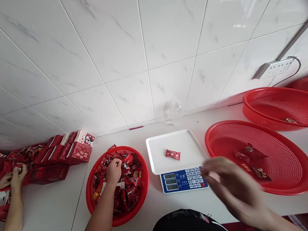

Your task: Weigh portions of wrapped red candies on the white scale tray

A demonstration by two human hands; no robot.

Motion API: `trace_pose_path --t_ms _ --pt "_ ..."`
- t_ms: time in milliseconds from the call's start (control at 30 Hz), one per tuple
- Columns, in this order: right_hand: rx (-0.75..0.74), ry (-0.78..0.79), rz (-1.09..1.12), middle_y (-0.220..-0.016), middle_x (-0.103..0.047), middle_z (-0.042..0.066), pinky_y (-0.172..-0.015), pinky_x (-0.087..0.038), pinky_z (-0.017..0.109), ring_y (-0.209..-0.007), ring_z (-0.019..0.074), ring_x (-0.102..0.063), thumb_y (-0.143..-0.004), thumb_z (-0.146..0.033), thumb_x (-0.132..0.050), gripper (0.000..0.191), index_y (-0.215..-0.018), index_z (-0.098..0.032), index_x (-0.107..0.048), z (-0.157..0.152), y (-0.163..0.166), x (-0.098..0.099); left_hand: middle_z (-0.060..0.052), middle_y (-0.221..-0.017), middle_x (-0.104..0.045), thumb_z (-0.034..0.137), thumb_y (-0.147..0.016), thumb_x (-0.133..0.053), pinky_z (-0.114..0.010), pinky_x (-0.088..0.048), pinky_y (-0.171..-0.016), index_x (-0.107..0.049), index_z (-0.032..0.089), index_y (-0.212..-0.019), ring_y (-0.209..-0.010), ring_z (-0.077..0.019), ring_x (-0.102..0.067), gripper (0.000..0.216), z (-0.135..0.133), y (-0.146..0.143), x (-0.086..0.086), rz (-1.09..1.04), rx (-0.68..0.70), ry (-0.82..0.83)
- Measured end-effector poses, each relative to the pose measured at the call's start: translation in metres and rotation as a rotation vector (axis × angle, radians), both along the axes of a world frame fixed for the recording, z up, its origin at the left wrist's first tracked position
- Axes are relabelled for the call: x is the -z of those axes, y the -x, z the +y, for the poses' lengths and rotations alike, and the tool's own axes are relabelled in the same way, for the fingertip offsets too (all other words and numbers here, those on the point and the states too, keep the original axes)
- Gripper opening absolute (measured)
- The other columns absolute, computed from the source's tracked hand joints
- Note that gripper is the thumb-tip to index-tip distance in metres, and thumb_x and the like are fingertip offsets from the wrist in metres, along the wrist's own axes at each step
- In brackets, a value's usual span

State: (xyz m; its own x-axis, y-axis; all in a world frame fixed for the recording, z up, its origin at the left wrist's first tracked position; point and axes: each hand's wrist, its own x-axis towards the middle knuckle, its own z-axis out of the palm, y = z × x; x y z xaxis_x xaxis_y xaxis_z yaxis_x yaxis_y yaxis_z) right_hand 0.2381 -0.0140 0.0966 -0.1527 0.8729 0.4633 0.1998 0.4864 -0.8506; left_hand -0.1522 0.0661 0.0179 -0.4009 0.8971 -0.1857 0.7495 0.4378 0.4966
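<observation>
My left hand (pixel 114 171) is over the red basket (pixel 145 184) full of small wrapped sweets (pixel 132 179). Its fingers are closed together among the packets, and what they hold, if anything, is hidden. On the white pan (pixel 158 145) of a blue digital scale (pixel 183 180) lies a single red packet (pixel 173 154). Slightly blurred, my right hand (pixel 237 186) hovers between the scale and a wide red basket (pixel 297 172). Its thumb and fingers are apart and curved, with nothing seen between them. A few red packets (pixel 252 157) lie inside that wide basket.
Another red basket (pixel 274 126) with one small packet stands behind on the right, below a power strip (pixel 275 68). At the left, a co-worker's hands (pixel 17 179) handle red packets beside a row of red gift boxes (pixel 81 147). A tiled wall backs the table.
</observation>
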Motion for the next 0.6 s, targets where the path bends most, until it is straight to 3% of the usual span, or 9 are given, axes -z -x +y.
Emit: trace_pose_path --t_ms 100,167,233,400,600 --pt "-0.145 0.639 -0.003 -0.104 -0.059 0.008 -0.074 -0.051 0.034 -0.087 0.0180 -0.059 -0.080 -0.037 -0.054 0.033 -0.110 -0.023 -0.053 0.046 0.046 0.006 -0.001 -0.067 -0.059 0.041 -0.076 -0.050 -0.022 -0.039 -0.047 -0.055 0.020 -0.081 -0.052 -0.0123 -0.053 0.022 -0.002 -0.021 -0.007 -0.421 -0.070 -0.064" --pt "-0.229 0.923 0.122 -0.112 -0.057 0.010 -0.077 -0.051 0.034 -0.095 0.0195 -0.058 -0.076 -0.042 -0.058 0.045 -0.116 -0.022 -0.049 0.061 0.066 0.026 -0.001 -0.068 -0.061 0.041 -0.068 -0.061 -0.023 -0.043 -0.050 -0.057 0.019 -0.081 -0.054 -0.0120 -0.056 0.027 -0.002 -0.049 -0.007 -0.795 -0.094 -0.053" --pt "-0.237 1.093 0.277 -0.117 -0.055 0.010 -0.079 -0.050 0.035 -0.098 0.0202 -0.058 -0.073 -0.045 -0.060 0.051 -0.118 -0.024 -0.048 0.068 0.077 0.050 -0.002 -0.068 -0.062 0.039 -0.063 -0.068 -0.023 -0.046 -0.052 -0.057 0.018 -0.079 -0.055 -0.0118 -0.058 0.029 -0.002 -0.082 -0.005 -1.057 -0.077 0.006" --pt "-0.186 1.124 0.504 -0.092 -0.067 0.006 -0.077 -0.048 0.032 -0.080 0.0160 -0.064 -0.077 -0.042 -0.057 0.030 -0.097 -0.020 -0.061 0.088 0.078 0.086 0.000 -0.060 -0.059 0.035 -0.062 -0.070 -0.022 -0.042 -0.046 -0.055 0.016 -0.074 -0.046 -0.0088 -0.053 0.027 0.005 -0.145 0.006 -1.248 -0.012 0.139" --pt "0.118 1.111 0.587 -0.093 -0.068 0.006 -0.074 -0.050 0.027 -0.083 0.0146 -0.064 -0.082 -0.029 -0.051 0.020 -0.097 -0.019 -0.060 0.111 0.049 0.097 0.003 -0.063 -0.058 0.029 -0.072 -0.063 -0.022 -0.047 -0.054 -0.051 0.018 -0.082 -0.049 -0.0063 -0.055 0.019 0.028 -0.159 0.012 -1.226 -0.169 0.116"
